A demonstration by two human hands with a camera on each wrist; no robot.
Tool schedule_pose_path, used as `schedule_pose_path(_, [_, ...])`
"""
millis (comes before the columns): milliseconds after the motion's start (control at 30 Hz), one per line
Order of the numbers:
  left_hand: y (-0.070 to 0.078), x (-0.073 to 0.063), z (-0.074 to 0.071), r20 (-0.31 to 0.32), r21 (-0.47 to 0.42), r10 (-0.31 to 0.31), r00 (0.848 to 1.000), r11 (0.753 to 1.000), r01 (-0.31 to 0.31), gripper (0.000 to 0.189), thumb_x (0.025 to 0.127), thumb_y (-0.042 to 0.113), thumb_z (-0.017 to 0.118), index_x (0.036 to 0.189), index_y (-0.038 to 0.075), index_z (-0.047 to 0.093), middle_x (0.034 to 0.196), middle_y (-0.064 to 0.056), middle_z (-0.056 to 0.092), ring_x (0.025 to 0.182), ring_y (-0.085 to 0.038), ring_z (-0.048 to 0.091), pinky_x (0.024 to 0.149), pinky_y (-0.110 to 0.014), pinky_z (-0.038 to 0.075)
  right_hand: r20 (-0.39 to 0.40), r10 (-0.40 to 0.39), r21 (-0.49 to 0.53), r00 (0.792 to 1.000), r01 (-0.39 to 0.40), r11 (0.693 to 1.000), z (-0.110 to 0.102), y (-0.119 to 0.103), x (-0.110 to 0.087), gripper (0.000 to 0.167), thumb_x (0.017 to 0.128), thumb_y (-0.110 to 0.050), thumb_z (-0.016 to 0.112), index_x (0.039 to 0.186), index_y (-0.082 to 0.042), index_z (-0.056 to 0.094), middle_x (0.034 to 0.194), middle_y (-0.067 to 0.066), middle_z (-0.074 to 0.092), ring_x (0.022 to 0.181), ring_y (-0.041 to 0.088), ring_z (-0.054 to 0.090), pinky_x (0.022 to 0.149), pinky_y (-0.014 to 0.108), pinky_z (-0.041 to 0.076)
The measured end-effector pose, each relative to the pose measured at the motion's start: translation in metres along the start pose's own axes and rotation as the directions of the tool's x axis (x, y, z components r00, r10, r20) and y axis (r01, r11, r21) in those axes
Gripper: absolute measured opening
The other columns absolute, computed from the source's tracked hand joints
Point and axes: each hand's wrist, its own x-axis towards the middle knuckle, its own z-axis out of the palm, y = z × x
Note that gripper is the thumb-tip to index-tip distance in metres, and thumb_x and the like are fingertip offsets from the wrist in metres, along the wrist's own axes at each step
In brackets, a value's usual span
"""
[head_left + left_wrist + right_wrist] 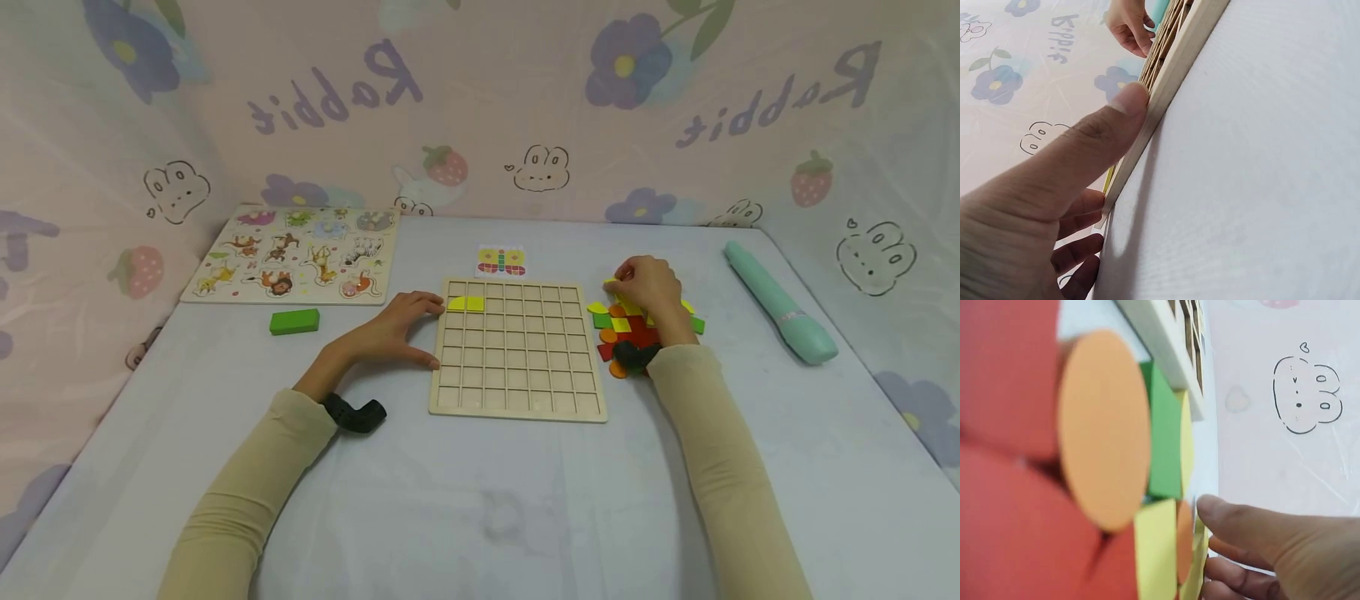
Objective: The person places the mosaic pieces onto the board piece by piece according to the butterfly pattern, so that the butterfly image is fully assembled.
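Note:
A square wooden grid board (517, 350) lies in the middle of the table. Two yellow pieces, one curved and one square, fill neighbouring cells near its upper left corner. My left hand (393, 329) is spread along the board's left side, thumb and fingertips right at the edge; the left wrist view shows the thumb (1107, 128) resting there. To the right of the board, my right hand (648, 287) pinches a yellow piece (611, 285) at the far side of a pile of coloured pieces (637, 332). The palm hides part of that pile.
A small butterfly pattern card (501, 262) lies behind the board. At the back left is an animal puzzle board (300, 254), with a green block (294, 322) in front of it. A mint-green tapered object (780, 304) lies far right. Printed fabric walls surround the table.

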Motion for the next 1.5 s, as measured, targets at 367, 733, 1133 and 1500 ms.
schedule_pose_path(367, [-0.002, 0.0, 0.001, 0.003, 0.012, -0.01, 1.0, 1.0, 0.01, 0.081, 0.068, 0.041, 0.082, 0.132, 0.006, 0.046, 0.144, -0.008, 0.034, 0.134, -0.027, 0.024, 0.11, -0.045, 0.02, 0.103, -0.192, 0.135, 0.976, 0.178, 0.975, 0.006, -0.004, 0.007, 0.026, 0.088, -0.011, 0.062, 0.112, -0.002, 0.061, 0.103, 0.019, 0.057, 0.09, 0.032, 0.048, 0.082, 0.043, 0.044])
schedule_pose_path(733, [0.0, 0.0, 0.001, 0.001, 0.004, -0.021, 1.0, 1.0, 0.021, 0.081, 0.069, 0.042, 0.081, 0.132, 0.006, 0.046, 0.144, -0.008, 0.034, 0.134, -0.027, 0.023, 0.11, -0.045, 0.02, 0.129, -0.259, 0.092, 0.957, 0.248, 0.964, 0.011, -0.001, 0.012, 0.03, 0.089, -0.023, 0.063, 0.114, -0.006, 0.059, 0.095, 0.017, 0.055, 0.082, 0.029, 0.047, 0.071, 0.04, 0.044])
schedule_pose_path(1133, [0.0, 0.0, 0.001, 0.005, 0.005, -0.024, 1.0, 1.0, 0.024, 0.082, 0.069, 0.043, 0.081, 0.133, 0.006, 0.046, 0.145, -0.007, 0.033, 0.135, -0.027, 0.022, 0.111, -0.045, 0.019, 0.153, -0.192, 0.065, 0.969, 0.184, 0.981, 0.011, -0.002, 0.013, 0.044, 0.09, -0.027, 0.06, 0.124, -0.003, 0.049, 0.111, 0.022, 0.048, 0.097, 0.035, 0.044, 0.09, 0.05, 0.042])
schedule_pose_path(1500, [0.001, -0.001, 0.001, -0.001, 0.013, -0.016, 1.0, 1.0, 0.016, 0.081, 0.069, 0.042, 0.081, 0.132, 0.006, 0.046, 0.145, -0.007, 0.033, 0.135, -0.027, 0.023, 0.11, -0.045, 0.02, 0.127, -0.239, 0.097, 0.963, 0.228, 0.969, 0.013, -0.003, 0.016, 0.042, 0.088, -0.014, 0.057, 0.125, 0.004, 0.048, 0.112, 0.024, 0.051, 0.098, 0.036, 0.048, 0.091, 0.049, 0.042])
